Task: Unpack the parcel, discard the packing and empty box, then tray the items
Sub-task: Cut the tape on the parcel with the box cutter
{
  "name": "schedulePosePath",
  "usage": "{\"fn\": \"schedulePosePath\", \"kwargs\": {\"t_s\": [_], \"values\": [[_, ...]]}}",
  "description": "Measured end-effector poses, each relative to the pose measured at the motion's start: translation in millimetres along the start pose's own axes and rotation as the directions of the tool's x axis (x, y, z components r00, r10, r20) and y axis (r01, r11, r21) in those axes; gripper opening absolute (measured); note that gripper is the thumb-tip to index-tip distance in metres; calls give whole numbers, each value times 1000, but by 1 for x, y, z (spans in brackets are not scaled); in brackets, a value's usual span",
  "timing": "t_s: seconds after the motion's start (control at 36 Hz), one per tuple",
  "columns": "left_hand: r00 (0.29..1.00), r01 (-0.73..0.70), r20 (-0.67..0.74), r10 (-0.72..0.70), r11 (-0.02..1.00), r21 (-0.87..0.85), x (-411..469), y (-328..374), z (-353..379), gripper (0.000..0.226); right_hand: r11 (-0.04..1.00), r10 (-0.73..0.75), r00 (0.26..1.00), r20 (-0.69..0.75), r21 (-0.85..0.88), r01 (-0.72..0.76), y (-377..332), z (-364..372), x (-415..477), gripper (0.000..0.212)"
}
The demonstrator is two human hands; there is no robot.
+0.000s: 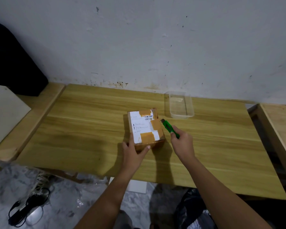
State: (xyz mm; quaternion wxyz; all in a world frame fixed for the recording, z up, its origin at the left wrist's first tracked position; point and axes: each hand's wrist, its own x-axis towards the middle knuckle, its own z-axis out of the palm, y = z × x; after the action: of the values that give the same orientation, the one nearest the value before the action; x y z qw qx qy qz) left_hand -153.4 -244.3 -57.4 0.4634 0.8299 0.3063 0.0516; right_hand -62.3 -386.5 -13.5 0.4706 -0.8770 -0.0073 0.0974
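Observation:
A small brown cardboard parcel (145,128) with a white label and strips of brown tape lies closed on the wooden table (89,129). My left hand (133,152) holds its near end, thumb on the front face and fingers on the left side. My right hand (182,142) grips a green utility knife (169,128), whose tip points at the parcel's right edge, close beside it. A clear, empty plastic tray (179,104) stands behind and to the right of the parcel, near the wall.
A black bag (193,210) sits on the floor below the table's front edge. A black cable (26,210) lies on the floor at lower left. A white board (5,111) and a dark object (13,66) occupy the left bench. Another wooden surface (281,126) adjoins on the right.

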Motion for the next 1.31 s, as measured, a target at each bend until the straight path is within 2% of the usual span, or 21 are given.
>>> {"fn": "schedulePosePath", "kwargs": {"t_s": [0.17,0.25,0.53,0.67,0.81,1.03,1.31], "values": [[986,-17,165,5,997,75,21,3,-4,108,999,-25,1000,9,-22,25,-1,-2,3,37],[980,-24,199,10,997,69,28,5,-4,112,997,-53,998,14,-48,54,-4,1,5,37],[983,-22,182,7,997,76,35,5,0,114,974,-91,995,41,-206,97,-9,13,21,40],[985,-32,174,17,996,84,35,7,1,113,916,-152,984,96,-360,176,-22,11,27,37],[990,-29,143,18,997,73,34,6,3,113,860,-121,978,170,-473,189,-32,10,36,36],[994,-26,111,17,997,77,28,10,4,110,840,-91,970,228,-505,197,-33,-3,31,33],[992,4,129,-12,998,61,27,12,3,110,866,-106,971,215,-459,196,-22,-21,12,35]]}}
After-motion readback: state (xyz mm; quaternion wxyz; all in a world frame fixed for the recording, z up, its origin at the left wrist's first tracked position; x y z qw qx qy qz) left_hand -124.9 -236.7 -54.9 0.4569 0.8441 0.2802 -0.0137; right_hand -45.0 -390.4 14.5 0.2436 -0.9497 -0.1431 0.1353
